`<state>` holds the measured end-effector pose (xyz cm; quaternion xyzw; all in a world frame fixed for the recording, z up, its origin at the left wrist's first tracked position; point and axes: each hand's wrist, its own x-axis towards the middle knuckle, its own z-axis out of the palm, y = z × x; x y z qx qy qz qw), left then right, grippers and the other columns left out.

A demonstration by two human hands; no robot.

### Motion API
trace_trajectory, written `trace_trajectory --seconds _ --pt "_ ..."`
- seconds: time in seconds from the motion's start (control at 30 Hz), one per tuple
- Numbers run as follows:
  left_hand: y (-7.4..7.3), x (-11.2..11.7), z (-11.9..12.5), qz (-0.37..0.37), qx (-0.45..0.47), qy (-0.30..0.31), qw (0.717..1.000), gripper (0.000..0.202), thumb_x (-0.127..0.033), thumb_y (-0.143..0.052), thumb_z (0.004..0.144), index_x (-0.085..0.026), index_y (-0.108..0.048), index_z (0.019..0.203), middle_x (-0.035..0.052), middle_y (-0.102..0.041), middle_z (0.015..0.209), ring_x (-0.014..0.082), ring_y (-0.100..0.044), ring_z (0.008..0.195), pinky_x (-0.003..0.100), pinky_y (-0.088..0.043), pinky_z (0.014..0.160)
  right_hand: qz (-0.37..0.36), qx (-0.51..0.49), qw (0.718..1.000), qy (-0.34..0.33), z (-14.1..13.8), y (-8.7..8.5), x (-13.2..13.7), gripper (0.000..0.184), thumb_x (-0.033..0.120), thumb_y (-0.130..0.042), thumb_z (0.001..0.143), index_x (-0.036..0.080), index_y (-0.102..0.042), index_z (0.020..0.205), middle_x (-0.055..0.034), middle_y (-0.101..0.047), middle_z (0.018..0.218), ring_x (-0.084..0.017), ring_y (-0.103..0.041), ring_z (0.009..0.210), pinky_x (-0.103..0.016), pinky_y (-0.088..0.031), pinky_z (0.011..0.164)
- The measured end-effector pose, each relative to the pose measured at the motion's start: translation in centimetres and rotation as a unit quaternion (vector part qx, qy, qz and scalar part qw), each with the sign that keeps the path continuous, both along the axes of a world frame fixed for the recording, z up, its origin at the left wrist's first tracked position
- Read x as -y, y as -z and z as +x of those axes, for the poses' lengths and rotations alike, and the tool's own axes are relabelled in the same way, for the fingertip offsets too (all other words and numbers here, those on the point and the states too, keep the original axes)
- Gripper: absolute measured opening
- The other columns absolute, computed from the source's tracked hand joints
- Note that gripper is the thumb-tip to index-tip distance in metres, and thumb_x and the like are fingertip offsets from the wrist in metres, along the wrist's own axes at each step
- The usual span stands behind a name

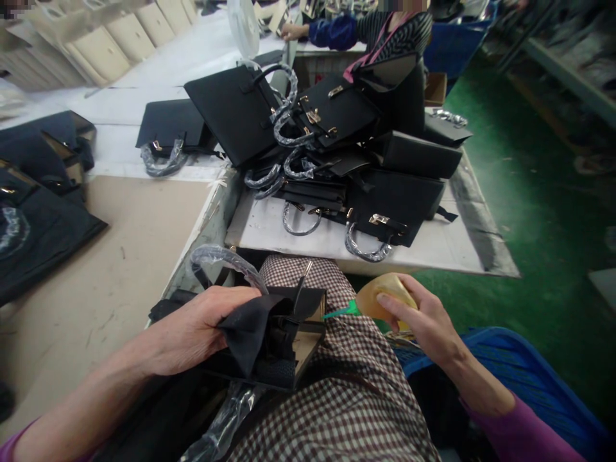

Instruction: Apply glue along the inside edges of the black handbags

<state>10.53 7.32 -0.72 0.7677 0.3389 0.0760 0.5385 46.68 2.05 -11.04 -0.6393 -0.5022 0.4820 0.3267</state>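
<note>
On my lap lies a black handbag (283, 369), its tan inside edge showing and its handles wrapped in clear plastic. My left hand (202, 327) is closed on the bag, gripping black fabric at its opening. Fingers of my right hand (418, 305) wrap around a yellowish squeeze bottle (378, 298) with a green nozzle. The thin nozzle tip points left and reaches the bag's right edge; whether it touches cannot be made out. Part of the bag is hidden under my left hand and forearm.
Several black handbags (235, 115) are heaped on the table ahead. More dark bags (43, 186) lie on the left table, with cream bag pieces (129, 42) behind. A blue basket (524, 366) stands at my right. Across the table, a person's blue sleeve (334, 32) shows.
</note>
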Motion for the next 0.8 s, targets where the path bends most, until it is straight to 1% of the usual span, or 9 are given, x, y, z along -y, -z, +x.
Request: trace_trajectory --seconds 0.1,0.2,0.27,0.33,0.4,0.5,0.6,0.7,0.8 --pt "0.1 1.4 -0.1 -0.025 -0.012 -0.009 1.000 0.023 -0.003 -0.045 0.094 -0.013 -0.066 0.094 0.0029 -0.068 0.095 0.0150 -0.060 0.085 0.025 -0.045 0.073 -0.004 -0.012 0.999 0.034 0.1 -0.2 0.7 0.037 0.054 -0.071 0.091 0.023 -0.061 0.107 0.0021 -0.062 0.078 -0.015 -0.055 0.055 -0.027 -0.047 0.046" --pt "0.2 3.1 0.2 -0.020 -0.018 -0.021 0.999 0.029 0.003 -0.045 0.086 -0.016 -0.066 0.096 0.0028 -0.069 0.098 0.0168 -0.061 0.090 0.027 -0.046 0.079 0.010 0.005 1.000 0.026 0.0 -0.3 1.5 0.047 0.055 -0.077 0.085 0.023 -0.061 0.116 -0.0032 -0.067 0.094 -0.023 -0.065 0.075 -0.031 -0.055 0.057" --pt "0.3 4.1 0.6 -0.015 -0.018 -0.021 0.999 0.031 0.003 -0.044 0.086 -0.017 -0.066 0.096 0.0021 -0.069 0.098 0.0162 -0.061 0.090 0.027 -0.046 0.080 0.046 0.050 0.997 -0.019 -0.2 -0.3 2.0 0.050 0.055 -0.077 0.085 0.023 -0.060 0.120 -0.0061 -0.069 0.102 -0.027 -0.068 0.088 -0.037 -0.059 0.071" --pt "0.5 4.9 0.9 -0.013 -0.013 -0.024 1.000 0.032 0.003 -0.042 0.088 -0.018 -0.066 0.095 0.0005 -0.068 0.096 0.0147 -0.061 0.087 0.026 -0.045 0.078 0.101 0.109 0.986 -0.078 -0.6 -0.2 2.4 0.048 0.051 -0.076 0.088 0.023 -0.059 0.123 -0.0069 -0.070 0.107 -0.028 -0.069 0.091 -0.041 -0.058 0.082" --pt "0.6 5.5 1.1 -0.017 -0.011 -0.028 0.999 0.032 0.002 -0.042 0.089 -0.019 -0.066 0.095 -0.0004 -0.068 0.096 0.0141 -0.061 0.087 0.026 -0.044 0.077 0.152 0.151 0.969 -0.126 -0.9 0.0 2.6 0.045 0.046 -0.075 0.091 0.023 -0.057 0.126 -0.0073 -0.071 0.111 -0.027 -0.069 0.093 -0.041 -0.057 0.087" --pt "0.8 6.1 1.2 -0.025 -0.021 -0.034 0.999 0.031 0.001 -0.043 0.088 -0.019 -0.066 0.093 -0.0008 -0.067 0.096 0.0142 -0.060 0.086 0.026 -0.043 0.077 0.191 0.172 0.954 -0.155 -1.3 0.1 2.9 0.045 0.041 -0.075 0.093 0.024 -0.053 0.128 -0.0073 -0.069 0.115 -0.026 -0.069 0.097 -0.037 -0.057 0.086" --pt "1.0 6.4 1.2 -0.026 -0.028 -0.039 0.998 0.032 0.003 -0.043 0.084 -0.019 -0.066 0.090 -0.0013 -0.067 0.093 0.0142 -0.059 0.085 0.026 -0.042 0.076 0.211 0.178 0.949 -0.151 -1.3 -0.1 3.1 0.042 0.040 -0.073 0.094 0.024 -0.053 0.127 -0.0072 -0.069 0.113 -0.025 -0.069 0.097 -0.035 -0.057 0.084" --pt "1.1 6.5 1.3 -0.031 -0.023 -0.045 0.998 0.033 0.003 -0.042 0.083 -0.019 -0.065 0.089 -0.0017 -0.066 0.092 0.0139 -0.058 0.083 0.026 -0.042 0.075 0.229 0.184 0.948 -0.124 -1.3 -0.3 3.2 0.040 0.041 -0.073 0.094 0.024 -0.054 0.125 -0.0077 -0.069 0.112 -0.026 -0.069 0.096 -0.036 -0.058 0.086" --pt "1.3 6.4 1.4 -0.031 -0.014 -0.052 0.998 0.032 0.003 -0.043 0.083 -0.020 -0.064 0.089 -0.0023 -0.066 0.093 0.0133 -0.059 0.085 0.025 -0.043 0.076 0.194 0.166 0.961 -0.102 -1.5 -0.3 3.2 0.042 0.046 -0.074 0.091 0.022 -0.058 0.122 -0.0082 -0.070 0.110 -0.027 -0.069 0.094 -0.039 -0.057 0.087"
